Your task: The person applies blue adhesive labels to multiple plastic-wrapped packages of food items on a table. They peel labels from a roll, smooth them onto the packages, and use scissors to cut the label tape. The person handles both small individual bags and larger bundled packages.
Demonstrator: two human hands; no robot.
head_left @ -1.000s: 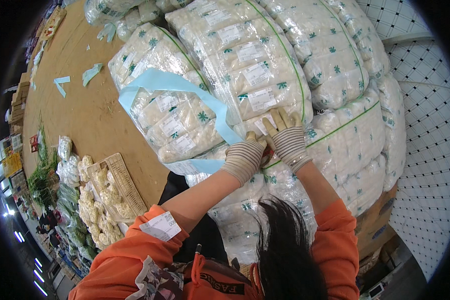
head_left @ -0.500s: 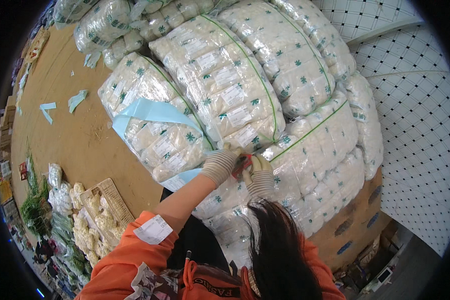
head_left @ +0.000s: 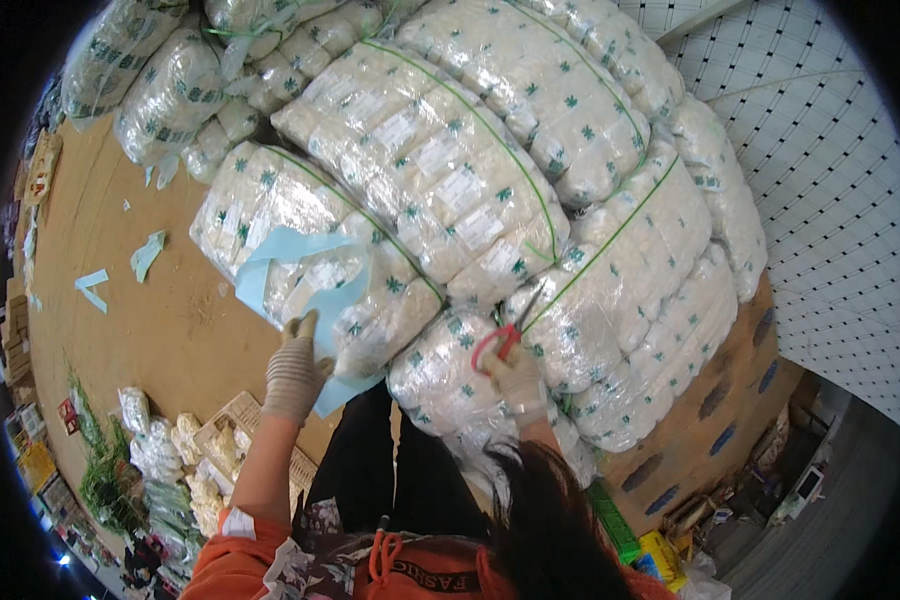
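Large clear plastic bales (head_left: 440,190) of small white packs, bound with green cord, are stacked in front of me. My right hand (head_left: 518,378), gloved, grips red-handled scissors (head_left: 505,335) whose blades point up at a green cord (head_left: 580,270) on a bale. My left hand (head_left: 295,372), also gloved, rests with fingers spread on the lower edge of a bale wrapped by a light blue strip (head_left: 305,275), touching the strip's loose end.
Brown floor (head_left: 140,330) lies to the left with light blue scraps (head_left: 92,285). A crate of white packs (head_left: 220,440) and green produce (head_left: 100,470) sit lower left. A white grid wall (head_left: 830,200) stands right. Cardboard boxes (head_left: 710,420) support the bales.
My hands, together on one bale before, have parted: the left moved to the blue strip, the right now holds scissors at a green cord. The view shifted, showing more bales.
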